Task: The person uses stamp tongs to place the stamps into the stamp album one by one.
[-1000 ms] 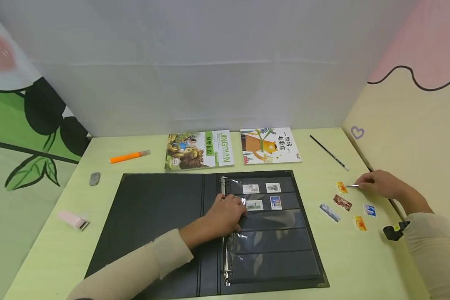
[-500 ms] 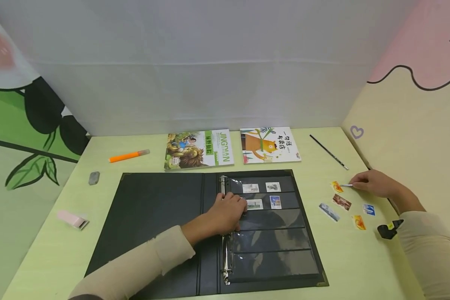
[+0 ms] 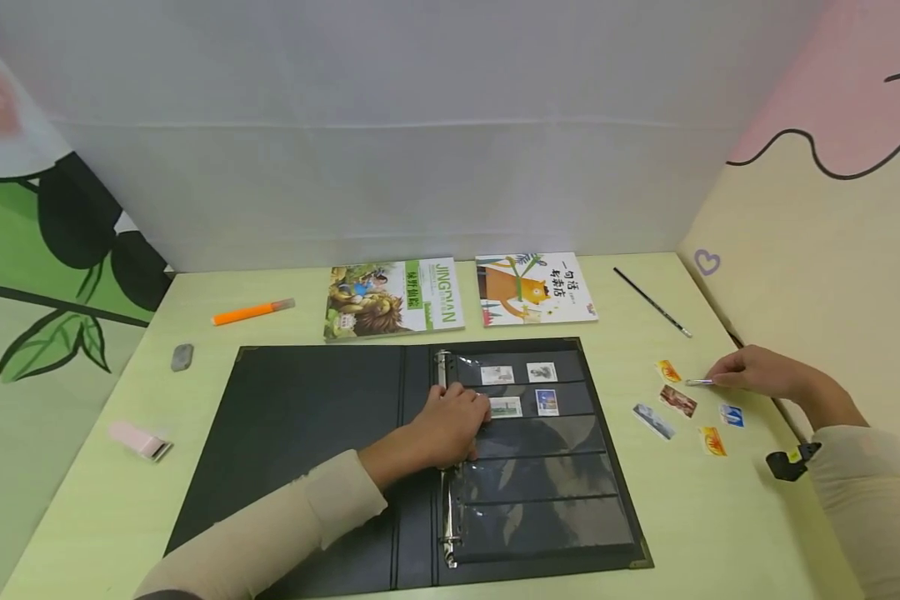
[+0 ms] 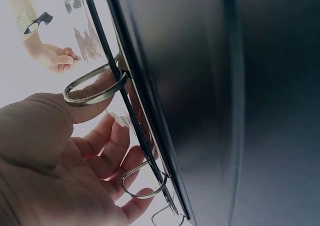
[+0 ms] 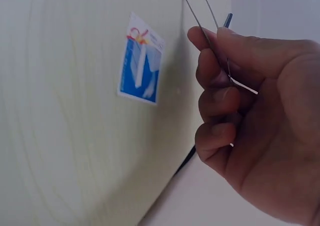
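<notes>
- Pale cloth [image 3: 375, 192] behind, painted panels [image 3: 832, 275] to either side, light green counter [image 3: 67, 517] below.
- Just changed: tweezers [image 3: 700, 382] drawn off the right edge of the upper yellow stamp [image 3: 667, 371], now just beside it, tips apart in the right wrist view.
- Also nudged slightly toward the album [image 3: 322, 433] over the last second: that same stamp, still lying on the counter. Probably means not picked up so far.
- Gripping the tweezers in the right hand [image 3: 761, 372], between thumb and curled fingers.
- Resting the left hand [image 3: 450, 425] on the album beside its metal rings [image 4: 92, 101], same spot as half a second ago, fingers bent; cannot tell whether pinching the clear page [image 3: 540, 479] or only pressing on it.
- Lying open: the album. Held in the page's top strip: gray stamp [image 3: 497, 375] and portrait stamp [image 3: 541, 372]. In the second strip: green stamp [image 3: 506, 407], next to the left hand, and dark blue stamp [image 3: 547, 402]. Below, three more strips, streaked with glare.
- Loose on the counter, right of the album, besides the upper yellow stamp: brown stamp [image 3: 678, 401], landscape stamp [image 3: 653, 421], blue-and-white stamp [image 3: 731, 415], lower yellow stamp [image 3: 712, 441].
</notes>
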Demonstrator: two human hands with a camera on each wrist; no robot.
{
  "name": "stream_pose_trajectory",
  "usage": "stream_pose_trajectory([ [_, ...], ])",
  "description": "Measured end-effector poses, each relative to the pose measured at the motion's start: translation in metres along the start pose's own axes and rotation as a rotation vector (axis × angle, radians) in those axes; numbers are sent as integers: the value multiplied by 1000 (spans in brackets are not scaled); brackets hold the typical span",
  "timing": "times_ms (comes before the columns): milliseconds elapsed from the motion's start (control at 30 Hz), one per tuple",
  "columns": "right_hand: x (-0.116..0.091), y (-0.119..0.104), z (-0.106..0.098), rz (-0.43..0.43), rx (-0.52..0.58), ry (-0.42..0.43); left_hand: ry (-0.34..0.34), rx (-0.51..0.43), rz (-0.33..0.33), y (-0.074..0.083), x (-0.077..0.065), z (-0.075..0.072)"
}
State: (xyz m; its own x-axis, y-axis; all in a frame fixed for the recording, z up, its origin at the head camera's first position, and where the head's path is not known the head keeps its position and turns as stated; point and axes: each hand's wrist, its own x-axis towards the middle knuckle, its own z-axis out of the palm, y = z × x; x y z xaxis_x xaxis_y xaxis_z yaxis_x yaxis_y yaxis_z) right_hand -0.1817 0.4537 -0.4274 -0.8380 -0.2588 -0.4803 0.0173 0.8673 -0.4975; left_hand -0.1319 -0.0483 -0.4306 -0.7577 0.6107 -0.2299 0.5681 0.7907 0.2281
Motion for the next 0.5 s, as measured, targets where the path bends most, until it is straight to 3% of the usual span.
stream_pose_trajectory([
  [333, 14, -11, 8, -107, -107, 202, -7, -14, 3, 0, -1, 1],
  [500, 18, -23, 2, -158, -130, 248, 7, -10, 12, -2, -1, 1],
])
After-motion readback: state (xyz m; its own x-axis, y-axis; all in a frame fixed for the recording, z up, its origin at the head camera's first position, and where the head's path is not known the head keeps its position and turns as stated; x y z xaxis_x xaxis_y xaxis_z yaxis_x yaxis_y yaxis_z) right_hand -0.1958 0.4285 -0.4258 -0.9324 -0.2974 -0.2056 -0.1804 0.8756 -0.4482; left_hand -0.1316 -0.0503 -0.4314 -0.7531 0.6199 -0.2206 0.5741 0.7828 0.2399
